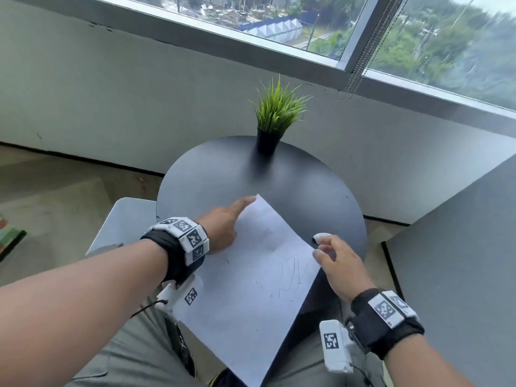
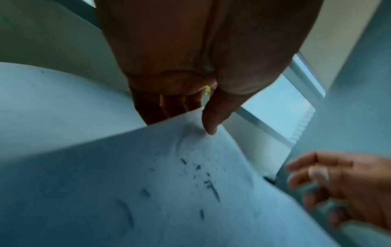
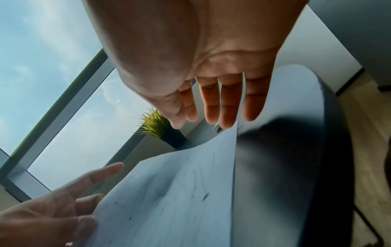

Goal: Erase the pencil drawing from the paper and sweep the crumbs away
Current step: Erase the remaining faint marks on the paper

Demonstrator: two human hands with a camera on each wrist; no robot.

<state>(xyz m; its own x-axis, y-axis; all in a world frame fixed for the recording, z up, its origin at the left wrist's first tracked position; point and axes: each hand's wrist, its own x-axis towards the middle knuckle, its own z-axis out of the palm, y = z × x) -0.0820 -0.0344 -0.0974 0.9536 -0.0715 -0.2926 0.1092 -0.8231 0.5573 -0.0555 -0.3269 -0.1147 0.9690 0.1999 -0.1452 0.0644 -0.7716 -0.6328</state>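
Head view: we see a white sheet of paper [image 1: 251,275] lying askew on the near half of a round dark counter [image 1: 307,191], its near corner overhanging the counter's edge above the person's lap. Faint pencil strokes [image 1: 290,270] show right of the sheet's centre, toward 3 o'clock. In the left wrist view, dark crumbs [image 2: 197,167] lie scattered over the sheet, which is lifted from the counter on its left side.

The left hand [image 1: 223,227] holds the sheet's left edge, near the far corner at 11 o'clock. In the left wrist view its thumb [image 2: 211,117] lies on top of the paper and its fingers [image 2: 167,107] pass beneath, so the edge is pinched between them.

The right hand [image 1: 337,261] is at the sheet's right edge, toward 3 o'clock. Its fingers [image 3: 230,100] are straight and a little spread, pointing down at the paper's corner, and it holds nothing. Just beyond its fingertips, a small white eraser [image 1: 321,236] lies on the counter, beside the paper's right edge.

At 12 o'clock, a green grass plant in a black pot [image 1: 268,141] stands at the counter's far edge, well apart from the sheet. Behind it is a grey wall with a window [image 1: 279,20] above.
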